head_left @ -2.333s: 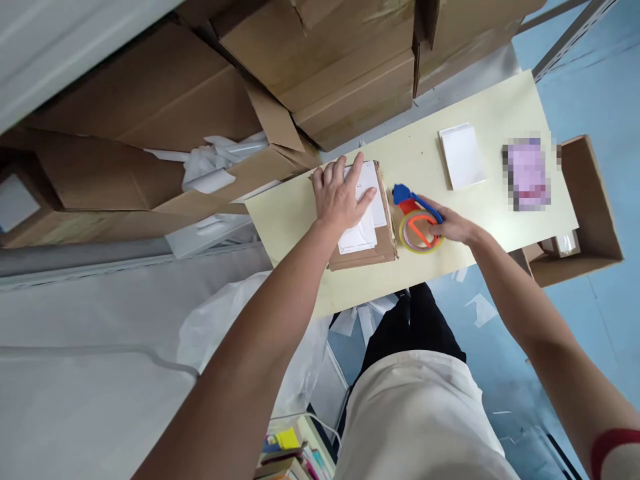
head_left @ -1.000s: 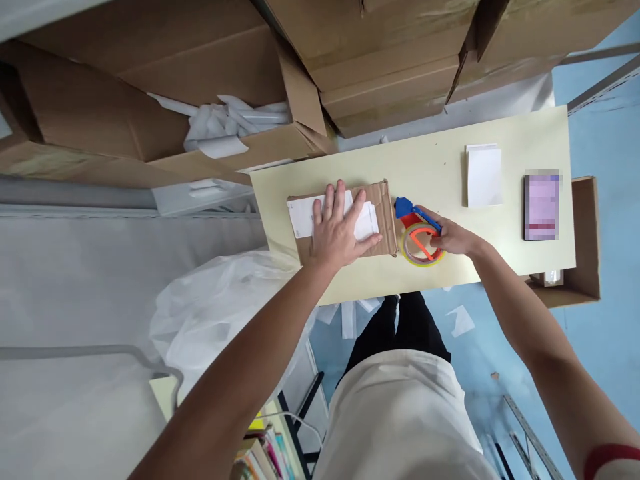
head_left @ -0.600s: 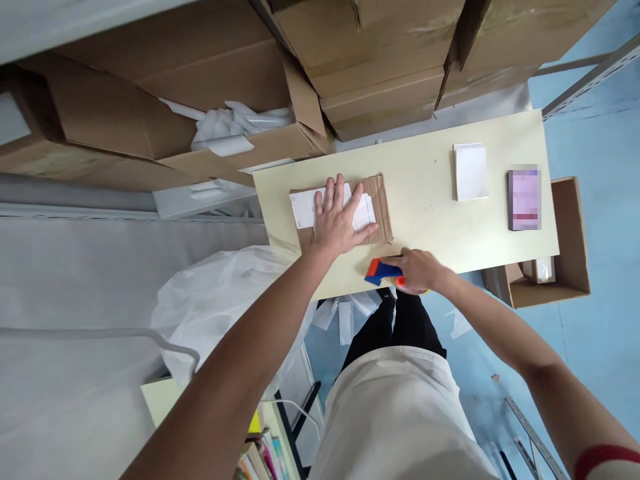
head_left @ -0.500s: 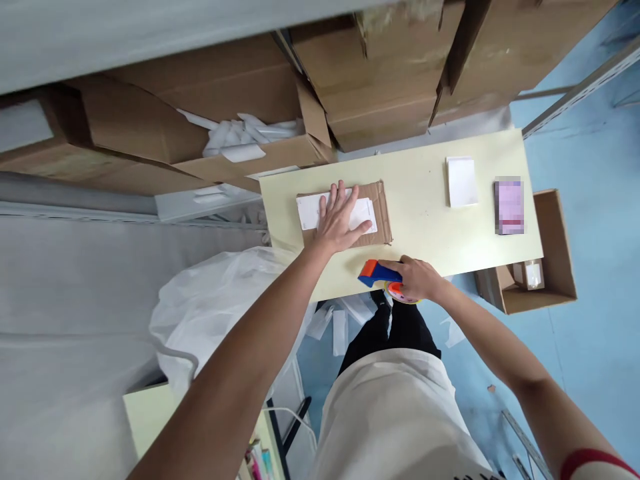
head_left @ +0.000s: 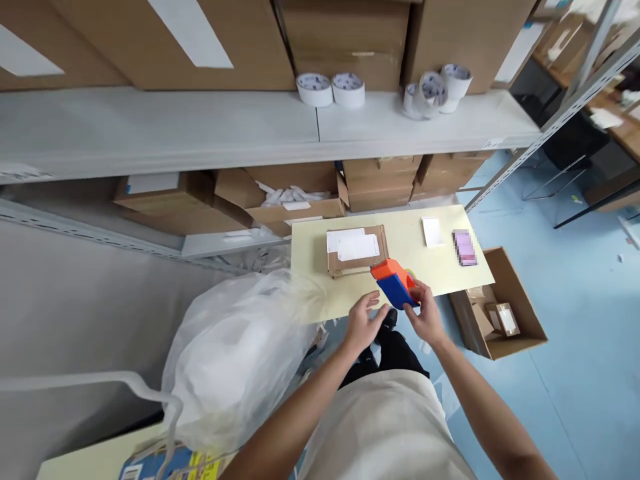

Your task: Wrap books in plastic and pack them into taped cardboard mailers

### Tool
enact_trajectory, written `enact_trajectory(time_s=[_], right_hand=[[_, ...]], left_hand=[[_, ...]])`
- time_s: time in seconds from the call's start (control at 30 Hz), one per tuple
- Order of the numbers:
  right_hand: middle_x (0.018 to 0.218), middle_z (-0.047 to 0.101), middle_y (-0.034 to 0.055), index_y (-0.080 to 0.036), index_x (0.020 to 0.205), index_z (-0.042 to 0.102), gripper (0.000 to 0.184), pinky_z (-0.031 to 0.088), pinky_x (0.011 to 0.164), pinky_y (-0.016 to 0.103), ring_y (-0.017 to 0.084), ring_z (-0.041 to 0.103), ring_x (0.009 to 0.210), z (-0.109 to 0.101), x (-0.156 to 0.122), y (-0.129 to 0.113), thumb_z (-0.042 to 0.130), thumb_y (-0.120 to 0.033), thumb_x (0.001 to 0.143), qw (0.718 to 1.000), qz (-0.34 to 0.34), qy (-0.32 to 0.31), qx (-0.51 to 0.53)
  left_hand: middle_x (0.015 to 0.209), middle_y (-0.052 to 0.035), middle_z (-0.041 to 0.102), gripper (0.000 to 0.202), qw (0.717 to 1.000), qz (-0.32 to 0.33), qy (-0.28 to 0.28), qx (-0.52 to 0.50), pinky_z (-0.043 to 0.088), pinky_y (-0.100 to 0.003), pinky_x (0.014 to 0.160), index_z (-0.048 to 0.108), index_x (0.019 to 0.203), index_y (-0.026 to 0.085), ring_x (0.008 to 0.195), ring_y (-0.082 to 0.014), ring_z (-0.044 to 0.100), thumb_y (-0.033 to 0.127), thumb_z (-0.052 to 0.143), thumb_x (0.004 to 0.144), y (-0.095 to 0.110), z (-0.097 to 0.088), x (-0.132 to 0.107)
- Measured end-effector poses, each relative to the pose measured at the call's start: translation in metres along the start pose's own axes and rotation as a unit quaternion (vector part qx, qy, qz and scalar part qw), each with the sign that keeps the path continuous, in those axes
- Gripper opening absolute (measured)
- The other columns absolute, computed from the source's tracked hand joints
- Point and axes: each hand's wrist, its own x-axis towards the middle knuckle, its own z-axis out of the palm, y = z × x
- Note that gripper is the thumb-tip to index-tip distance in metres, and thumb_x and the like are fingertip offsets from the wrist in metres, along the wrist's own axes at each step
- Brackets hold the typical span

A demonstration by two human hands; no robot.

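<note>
My right hand [head_left: 424, 313] grips an orange and blue tape dispenser [head_left: 394, 283], raised over the front edge of the pale yellow table [head_left: 320, 303]. Left of the dispenser, my left hand [head_left: 365, 320] is held in the air, fingers apart, with nothing in it. Behind both hands a flat cardboard box [head_left: 357, 267] lies on the table. Two white labels or slips, one a white slip [head_left: 359, 247] overlapping the other, rest on its top face.
A stack of white paper [head_left: 432, 232] and a blurred pinkish pack [head_left: 465, 248] lie on the table's right. An open carton [head_left: 520, 333] stands on the floor beyond. White tape rolls [head_left: 349, 90] sit on the shelf above; a large translucent plastic bag [head_left: 235, 360] bulges at left.
My left hand has lifted off the cardboard box and come back toward my body. The tape dispenser has been raised and turned in my right hand. The view has tilted up, showing the shelf.
</note>
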Motion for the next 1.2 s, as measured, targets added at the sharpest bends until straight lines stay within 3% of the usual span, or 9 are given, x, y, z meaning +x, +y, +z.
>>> enact_trajectory(time_s=[0.13, 0.3, 0.43, 0.53, 0.67, 0.8, 0.97, 1.1, 1.2], right_hand=[[0.108, 0.064, 0.0123, -0.031, 0.117, 0.049, 0.033, 0.033, 0.099, 0.065, 0.034, 0.062, 0.104, 0.020, -0.020, -0.023, 0.049, -0.037, 0.084, 0.991, -0.014, 0.054, -0.122], [0.105, 0.068, 0.0106, -0.034, 0.115, 0.051, 0.031, 0.023, 0.103, 0.070, 0.037, 0.064, 0.105, 0.024, -0.016, -0.034, 0.048, -0.033, 0.083, 0.979, -0.100, -0.015, -0.178], [0.111, 0.067, 0.0089, -0.034, 0.112, 0.052, 0.031, 0.030, 0.103, 0.065, 0.034, 0.064, 0.105, 0.009, 0.002, -0.032, 0.051, -0.029, 0.081, 0.959, -0.229, -0.050, -0.162], [0.121, 0.061, 0.0115, -0.029, 0.112, 0.053, 0.031, 0.036, 0.100, 0.062, 0.033, 0.060, 0.110, -0.010, 0.017, -0.025, 0.056, -0.032, 0.082, 0.940, -0.313, 0.021, -0.135], [0.143, 0.041, 0.0191, -0.021, 0.136, 0.039, 0.061, 0.041, 0.101, 0.057, 0.037, 0.041, 0.133, -0.036, 0.042, -0.013, 0.062, -0.043, 0.083, 0.951, -0.290, 0.067, -0.080], [0.149, 0.037, 0.0166, -0.025, 0.146, 0.028, 0.073, 0.041, 0.105, 0.055, 0.034, 0.035, 0.139, -0.053, 0.082, -0.008, 0.063, -0.044, 0.085, 0.956, -0.289, -0.016, -0.056], [0.140, 0.048, 0.0154, -0.027, 0.139, 0.038, 0.061, 0.050, 0.095, 0.050, 0.031, 0.045, 0.131, -0.064, 0.156, -0.028, 0.064, -0.039, 0.085, 0.956, -0.291, 0.036, 0.000], [0.134, 0.052, 0.0155, -0.023, 0.139, 0.038, 0.073, 0.054, 0.088, 0.045, 0.029, 0.055, 0.118, -0.069, 0.229, -0.066, 0.072, -0.044, 0.078, 0.953, -0.289, 0.075, 0.045], [0.130, 0.054, 0.0153, -0.021, 0.136, 0.041, 0.074, 0.054, 0.086, 0.042, 0.027, 0.057, 0.111, -0.071, 0.284, -0.095, 0.072, -0.048, 0.075, 0.953, -0.283, 0.096, 0.044]], left_hand=[[0.111, -0.0094, 0.070, 0.051, 0.981, -0.061, -0.045, -0.180, 0.055, -0.030, 0.080, 0.066, 0.105, 0.022, 0.099, -0.0242, 0.068, 0.045, 0.079, 0.062, 0.023, 0.016, -0.018], [0.103, -0.0089, 0.072, 0.046, 0.962, -0.085, 0.023, -0.258, 0.055, -0.026, 0.067, 0.066, 0.093, 0.019, 0.083, -0.0201, 0.071, 0.043, 0.084, 0.057, 0.042, 0.015, -0.017], [0.097, -0.0080, 0.073, 0.050, 0.955, -0.078, 0.031, -0.284, 0.056, -0.028, 0.066, 0.065, 0.091, 0.018, 0.079, -0.0192, 0.071, 0.038, 0.087, 0.051, 0.051, 0.012, -0.001], [0.095, -0.0080, 0.073, 0.056, 0.958, -0.075, 0.025, -0.277, 0.057, -0.030, 0.068, 0.064, 0.095, 0.017, 0.078, -0.0188, 0.070, 0.040, 0.088, 0.051, 0.055, 0.013, 0.017], [0.094, -0.0094, 0.073, 0.064, 0.968, -0.057, -0.002, -0.246, 0.057, -0.031, 0.066, 0.060, 0.104, 0.016, 0.080, -0.0207, 0.070, 0.044, 0.087, 0.053, 0.062, 0.018, 0.042], [0.088, -0.0058, 0.073, 0.070, 0.975, -0.034, 0.037, -0.214, 0.056, -0.031, 0.062, 0.049, 0.110, 0.020, 0.075, -0.0196, 0.070, 0.048, 0.084, 0.056, 0.079, 0.027, 0.068], [0.102, -0.0091, 0.070, 0.056, 0.973, 0.134, 0.050, -0.181, 0.055, -0.036, 0.079, 0.052, 0.099, 0.020, 0.093, -0.0219, 0.068, 0.055, 0.077, 0.063, 0.117, 0.037, 0.115], [0.137, -0.0129, 0.050, 0.063, 0.960, 0.262, 0.050, -0.089, 0.049, -0.038, 0.093, 0.052, 0.122, 0.022, 0.127, -0.0267, 0.049, 0.050, 0.073, 0.070, 0.160, 0.036, 0.168], [0.131, -0.0118, 0.049, 0.070, 0.948, 0.292, 0.113, 0.064, 0.045, -0.039, 0.097, 0.050, 0.131, 0.023, 0.127, -0.0271, 0.045, 0.045, 0.075, 0.069, 0.197, 0.030, 0.213]])
